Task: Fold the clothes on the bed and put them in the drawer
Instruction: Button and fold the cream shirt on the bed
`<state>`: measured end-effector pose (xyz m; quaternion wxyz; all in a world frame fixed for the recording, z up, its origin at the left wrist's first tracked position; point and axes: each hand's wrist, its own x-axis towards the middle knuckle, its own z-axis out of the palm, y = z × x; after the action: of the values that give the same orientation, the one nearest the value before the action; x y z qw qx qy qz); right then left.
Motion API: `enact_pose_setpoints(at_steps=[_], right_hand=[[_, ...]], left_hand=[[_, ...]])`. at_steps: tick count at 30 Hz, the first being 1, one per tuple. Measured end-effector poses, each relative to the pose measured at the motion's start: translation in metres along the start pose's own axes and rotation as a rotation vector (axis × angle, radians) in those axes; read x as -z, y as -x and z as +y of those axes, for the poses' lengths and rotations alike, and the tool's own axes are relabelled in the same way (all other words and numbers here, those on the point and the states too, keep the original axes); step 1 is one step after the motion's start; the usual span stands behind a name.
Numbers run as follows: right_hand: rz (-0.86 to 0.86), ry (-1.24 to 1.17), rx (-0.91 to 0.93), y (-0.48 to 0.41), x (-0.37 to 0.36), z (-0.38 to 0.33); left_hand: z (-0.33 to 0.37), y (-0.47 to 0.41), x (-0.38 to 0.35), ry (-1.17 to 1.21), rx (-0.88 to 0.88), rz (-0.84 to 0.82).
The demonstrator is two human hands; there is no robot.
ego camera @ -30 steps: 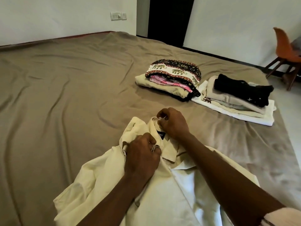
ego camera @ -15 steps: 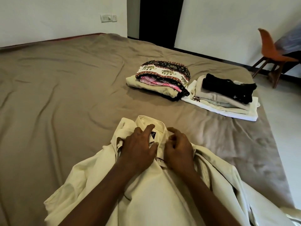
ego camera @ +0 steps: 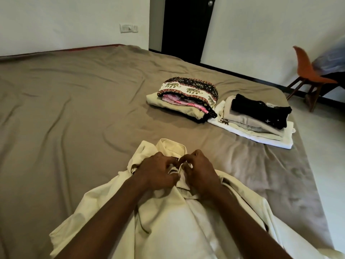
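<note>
Lower centre of the frame, the shirt [ego camera: 168, 223] lies on the bed [ego camera: 74, 113]. The left grip [ego camera: 158, 171] and right grip [ego camera: 200, 171] each pinch its collar front, close together. Folded stacks [ego camera: 188, 94] sit upper right.

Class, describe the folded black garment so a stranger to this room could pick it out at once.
Find the big brown bed, then the right-hand pile of folded clothes near its far right corner. The black garment lies on top, plain dark over pale layers.
</note>
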<state>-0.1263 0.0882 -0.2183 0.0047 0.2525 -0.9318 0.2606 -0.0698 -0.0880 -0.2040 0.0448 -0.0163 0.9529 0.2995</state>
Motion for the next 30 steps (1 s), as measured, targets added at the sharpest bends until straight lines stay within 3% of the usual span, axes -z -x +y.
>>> enact_pose_setpoints(at_steps=[2, 4, 6, 9, 14, 18, 28, 30], right_hand=[[-0.011, 0.035, -0.022, -0.015, 0.015, 0.003], [0.15, -0.082, -0.103, -0.025, 0.023, 0.008], [0.261, -0.187, -0.193, -0.028, 0.019, 0.011], [0.251, -0.228, -0.294, -0.02, -0.007, 0.006], [0.666, -0.35, -0.257, 0.037, -0.022, -0.037], [0.562, -0.253, -0.222, 0.08, -0.043, -0.059], [0.451, -0.157, -0.351, 0.063, -0.046, -0.045], [0.483, -0.288, -0.414, 0.055, -0.045, -0.037]], left_hand=[[-0.004, -0.002, 0.002, 0.117, 0.011, -0.013], [-0.009, -0.004, 0.0, 0.165, 0.002, 0.021], [-0.014, -0.004, -0.007, 0.196, -0.001, 0.113], [-0.017, -0.005, -0.017, 0.251, 0.012, 0.255], [-0.011, -0.003, -0.021, 0.332, 0.031, 0.405], [-0.01, 0.002, -0.029, 0.261, -0.035, 0.46], [-0.016, 0.01, -0.025, 0.02, -0.198, 0.28], [-0.011, 0.01, -0.026, 0.013, -0.157, 0.277]])
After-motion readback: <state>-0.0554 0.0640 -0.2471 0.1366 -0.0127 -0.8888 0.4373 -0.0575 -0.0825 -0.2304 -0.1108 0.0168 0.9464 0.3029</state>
